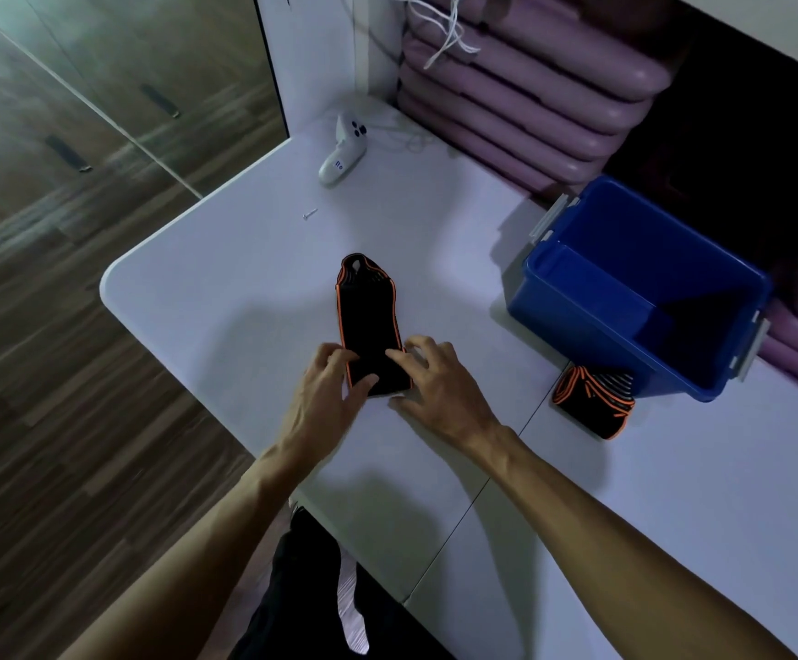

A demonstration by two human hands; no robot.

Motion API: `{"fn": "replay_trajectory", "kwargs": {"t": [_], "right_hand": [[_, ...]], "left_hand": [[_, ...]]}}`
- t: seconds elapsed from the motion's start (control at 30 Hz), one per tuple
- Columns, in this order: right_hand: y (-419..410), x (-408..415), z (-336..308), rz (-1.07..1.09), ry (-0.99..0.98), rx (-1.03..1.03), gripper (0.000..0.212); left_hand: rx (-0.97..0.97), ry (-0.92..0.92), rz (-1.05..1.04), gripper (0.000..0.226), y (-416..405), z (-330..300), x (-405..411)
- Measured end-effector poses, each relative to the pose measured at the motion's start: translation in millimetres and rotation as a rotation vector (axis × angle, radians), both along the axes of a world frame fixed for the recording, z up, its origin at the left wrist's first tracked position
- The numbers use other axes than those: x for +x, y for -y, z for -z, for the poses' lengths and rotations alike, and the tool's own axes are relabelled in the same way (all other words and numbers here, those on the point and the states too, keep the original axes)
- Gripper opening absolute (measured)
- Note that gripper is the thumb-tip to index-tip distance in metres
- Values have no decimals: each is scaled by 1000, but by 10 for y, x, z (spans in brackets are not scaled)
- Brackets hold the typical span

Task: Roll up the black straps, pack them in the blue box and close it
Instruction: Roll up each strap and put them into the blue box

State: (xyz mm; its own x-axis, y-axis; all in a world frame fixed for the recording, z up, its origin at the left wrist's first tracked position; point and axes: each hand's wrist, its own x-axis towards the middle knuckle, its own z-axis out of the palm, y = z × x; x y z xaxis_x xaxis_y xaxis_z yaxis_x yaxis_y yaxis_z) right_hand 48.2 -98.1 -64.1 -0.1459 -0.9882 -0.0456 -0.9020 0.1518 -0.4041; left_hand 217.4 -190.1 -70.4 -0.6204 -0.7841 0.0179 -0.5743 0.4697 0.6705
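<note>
A black strap with orange edges (pixel 367 312) lies flat on the white table (pixel 225 288), running away from me. My left hand (pixel 325 388) pinches its near end from the left, thumb on top. My right hand (pixel 440 383) presses the same end from the right with its fingertips. A second black and orange strap (pixel 594 402) sits rolled up on the table by the near corner of the blue box (pixel 554 297). The box stands open at the right, and I see nothing inside it. No lid is in view.
A white handheld controller (pixel 342 152) and a small screw (pixel 310 214) lie at the table's far side. Stacked purple cushions (pixel 530 97) fill the shelf behind the box. The table's rounded left edge drops to a wooden floor (pixel 54 373).
</note>
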Motion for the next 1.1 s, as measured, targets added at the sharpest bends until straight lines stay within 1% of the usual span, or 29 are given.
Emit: {"fn": "replay_trajectory", "kwargs": {"t": [0.07, 0.1, 0.3, 0.4, 0.5, 0.6, 0.7, 0.77, 0.87, 0.9, 0.97, 1.03, 1.07, 1.1], "right_hand": [[31, -11, 9, -33, -62, -38, 56], [46, -21, 16, -48, -68, -48, 54], [124, -143, -71, -139, -3, -23, 52], [192, -169, -163, -115, 128, 29, 43], [247, -165, -215, -42, 292, 114, 36], [308, -188, -220, 14, 371, 179, 32], [399, -138, -190, 78, 460, 168, 30], [440, -54, -125, 137, 511, 120, 29], [455, 10, -7, 260, 452, 75, 34], [453, 23, -1, 285, 442, 42, 33], [449, 68, -15, 291, 439, -54, 23], [438, 115, -32, 291, 407, -121, 15], [416, 130, -29, 292, 384, -133, 16], [379, 132, -18, 279, 347, -128, 21]], "left_hand": [[-6, 34, 127, 49, 21, 26, 77], [-10, 55, 163, 53, 42, 33, 106], [5, 40, 177, 51, 167, -62, 141], [14, 51, 151, 53, 224, -75, 128], [53, 11, 87, 44, 243, -88, 107], [97, -17, 43, 35, 282, -107, 84], [145, 21, 23, 35, 322, -56, 99], [171, 57, -42, 36, 343, -11, 91], [200, 101, -114, 33, 347, -13, -9], [203, 86, -144, 31, 337, -28, -50], [201, -5, -217, 30, 290, -80, -94], [109, -34, -235, 26, 223, -116, -91], [45, -23, -220, 22, 203, -115, -72], [-10, -15, -201, 20, 197, -112, -48]]}}
